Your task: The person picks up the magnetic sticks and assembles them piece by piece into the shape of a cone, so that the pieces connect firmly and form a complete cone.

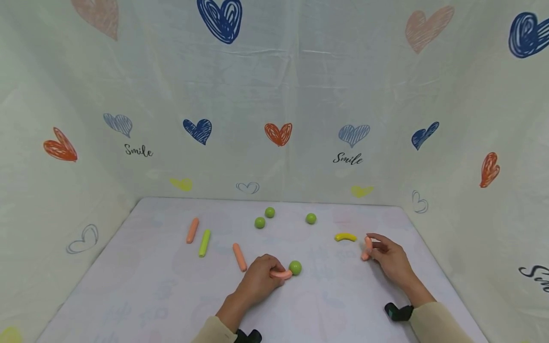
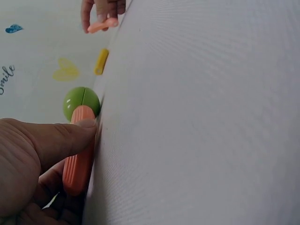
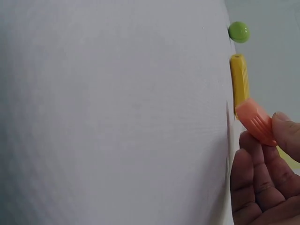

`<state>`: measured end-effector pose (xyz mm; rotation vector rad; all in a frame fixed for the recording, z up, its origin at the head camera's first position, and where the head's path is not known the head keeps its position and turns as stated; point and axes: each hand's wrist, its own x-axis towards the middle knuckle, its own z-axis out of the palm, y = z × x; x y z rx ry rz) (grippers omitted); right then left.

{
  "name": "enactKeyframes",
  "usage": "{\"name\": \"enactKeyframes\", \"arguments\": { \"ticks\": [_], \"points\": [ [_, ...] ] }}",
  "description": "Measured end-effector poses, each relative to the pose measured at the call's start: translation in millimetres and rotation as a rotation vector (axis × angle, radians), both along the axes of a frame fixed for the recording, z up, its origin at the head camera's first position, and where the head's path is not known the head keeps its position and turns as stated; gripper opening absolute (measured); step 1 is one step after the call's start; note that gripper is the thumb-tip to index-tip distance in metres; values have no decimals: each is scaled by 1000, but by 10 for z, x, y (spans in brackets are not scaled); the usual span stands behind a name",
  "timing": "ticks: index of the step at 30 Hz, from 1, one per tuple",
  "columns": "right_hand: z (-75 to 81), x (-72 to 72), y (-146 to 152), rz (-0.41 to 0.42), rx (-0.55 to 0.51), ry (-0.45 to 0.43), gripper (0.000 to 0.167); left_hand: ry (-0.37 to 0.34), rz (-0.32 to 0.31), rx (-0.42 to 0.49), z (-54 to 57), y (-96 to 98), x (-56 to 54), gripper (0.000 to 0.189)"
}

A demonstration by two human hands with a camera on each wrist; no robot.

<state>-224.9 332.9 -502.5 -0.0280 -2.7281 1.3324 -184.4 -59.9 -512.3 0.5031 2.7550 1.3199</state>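
Observation:
My left hand [image 1: 260,278] pinches a ridged orange curved plastic piece [image 1: 280,275] low over the table, thumb on top in the left wrist view. The far end of that piece [image 2: 78,161] meets a green ball [image 1: 295,267], which shows a seam line in the left wrist view. On the right, my right hand [image 1: 391,259] holds another orange curved piece [image 1: 367,248] between thumb and fingers. This piece [image 3: 256,123] is tilted and raised a little in the right wrist view. Just left of that hand lies a yellow curved piece [image 1: 345,237].
Two straight orange sticks [image 1: 192,230] and a lime green stick [image 1: 204,243] lie on the left part of the white table [image 1: 141,295]. Further green balls [image 1: 259,222] sit toward the back. A heart-printed cloth [image 1: 300,95] stands behind the table and along both sides.

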Motion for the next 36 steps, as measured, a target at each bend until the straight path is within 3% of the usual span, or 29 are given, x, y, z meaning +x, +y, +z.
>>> {"name": "enactKeyframes", "arguments": {
  "ticks": [10, 21, 27, 36],
  "points": [
    [2, 10, -126, 5, -215, -16, 53, 0, 7, 4, 9, 19, 20, 16],
    [17, -52, -481, 3, -307, -60, 52, 18, 1, 54, 27, 74, 69, 16],
    [29, -40, -721, 44, -353, -83, 49, 10, 20, 42, 26, 100, 92, 17],
    [6, -54, -1102, 34, -395, -138, 42, 24, 31, 21, 21, 114, 85, 17]
  ]
}}
